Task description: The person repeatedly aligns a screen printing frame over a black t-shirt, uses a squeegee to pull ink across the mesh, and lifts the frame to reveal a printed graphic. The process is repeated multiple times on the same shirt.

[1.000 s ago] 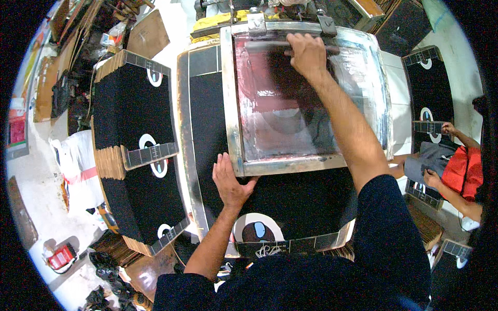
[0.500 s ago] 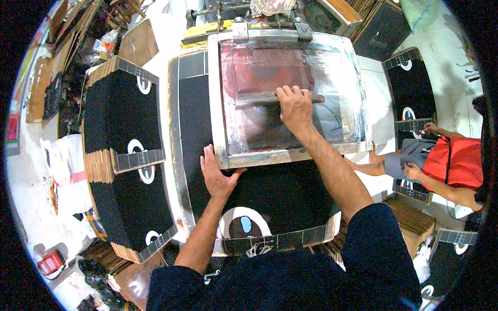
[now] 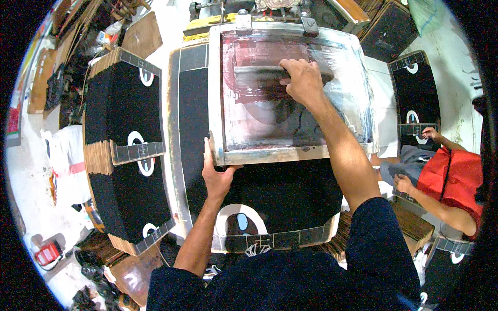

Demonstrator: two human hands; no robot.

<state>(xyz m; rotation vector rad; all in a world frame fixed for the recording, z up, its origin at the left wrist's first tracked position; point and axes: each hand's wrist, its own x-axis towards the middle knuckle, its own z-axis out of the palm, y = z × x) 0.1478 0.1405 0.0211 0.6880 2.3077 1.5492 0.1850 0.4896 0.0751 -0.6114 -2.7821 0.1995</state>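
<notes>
My right hand (image 3: 305,80) is closed on the right part of a long dark squeegee (image 3: 257,75), which lies crosswise on the mesh of a screen printing frame (image 3: 270,157). Dark red ink (image 3: 249,93) smears the mesh around the squeegee, mostly at the upper left. At the frame's near left corner rests my left hand (image 3: 218,179), its fingers stretched along the outer side and its thumb along the near edge. Beneath the frame lies a black printed sheet (image 3: 280,199) with a white ring and blue spot, partly hidden by the frame.
Tall stacks of black printed cardboard (image 3: 135,109) stand at the left. On the right sits another person in a red top (image 3: 448,179), hands near more black sheets (image 3: 415,90). Clamps (image 3: 309,26) hold the frame's far edge. Brown cardboard (image 3: 410,220) is piled at lower right.
My right hand and the squeegee have moved away from me, up the mesh. My left hand has straightened along the frame's corner. The other person has shifted slightly.
</notes>
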